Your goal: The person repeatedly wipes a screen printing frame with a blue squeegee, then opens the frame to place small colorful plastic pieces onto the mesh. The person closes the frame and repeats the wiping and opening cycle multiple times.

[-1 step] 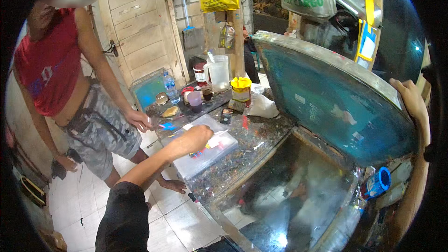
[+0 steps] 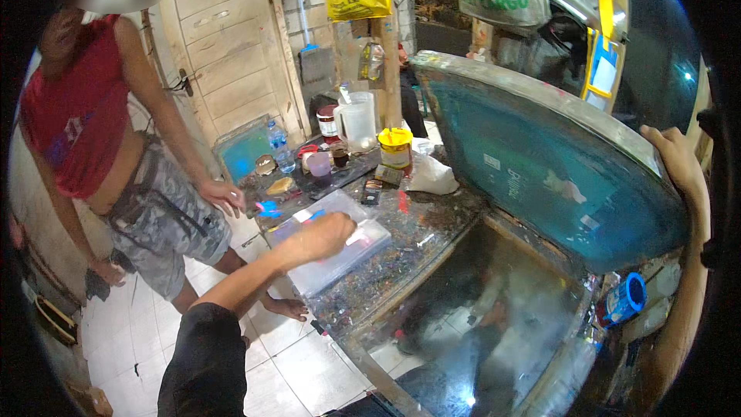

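Note:
My left hand is closed, fingers curled down, above a stack of clear plastic sheets at the corner of a paint-spattered table. A white piece shows beside its fingertips; what they hold, if anything, is hidden. On the far right my right hand grips the upper edge of a large tilted frame with a teal panel, which looks like a printing screen. Beneath that raised frame lies a shiny glass surface with reflections in it.
Across the table's left corner stands a person, one hand near a blue-and-pink piece. Behind are a water bottle, a clear pitcher, a yellow-lidded tub and a white bag. A blue tape roll sits lower right.
My left hand has shifted slightly down over the sheets, covering the small coloured marks there. The other person's fingers have spread a little. My right hand stays on the frame.

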A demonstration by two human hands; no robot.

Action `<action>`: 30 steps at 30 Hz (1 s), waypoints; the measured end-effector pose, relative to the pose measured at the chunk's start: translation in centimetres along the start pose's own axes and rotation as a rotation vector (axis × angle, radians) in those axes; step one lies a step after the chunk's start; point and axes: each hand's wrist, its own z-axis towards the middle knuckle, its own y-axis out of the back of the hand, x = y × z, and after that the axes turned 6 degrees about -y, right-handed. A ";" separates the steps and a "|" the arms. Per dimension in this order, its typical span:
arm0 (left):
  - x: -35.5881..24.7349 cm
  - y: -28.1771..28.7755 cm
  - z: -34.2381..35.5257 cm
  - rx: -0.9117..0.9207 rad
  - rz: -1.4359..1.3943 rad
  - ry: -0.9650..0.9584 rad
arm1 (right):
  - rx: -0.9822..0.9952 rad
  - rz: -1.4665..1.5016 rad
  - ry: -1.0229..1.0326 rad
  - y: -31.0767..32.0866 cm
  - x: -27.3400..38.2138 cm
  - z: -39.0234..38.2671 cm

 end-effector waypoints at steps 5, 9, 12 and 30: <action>-16.2 -3.4 -0.8 0.179 -0.409 -0.026 | -0.211 -0.375 0.412 -0.4 -0.7 -0.5; -24.5 -10.4 -3.4 0.171 -0.320 -0.102 | -0.322 -0.520 0.588 -0.9 -2.1 -0.1; -23.3 -13.3 -4.4 0.080 -0.205 -0.169 | -0.144 -0.203 0.507 -1.0 -2.6 1.1; -3.7 -6.8 3.3 0.527 0.245 -0.420 | -0.264 0.025 0.265 -1.3 1.1 -2.9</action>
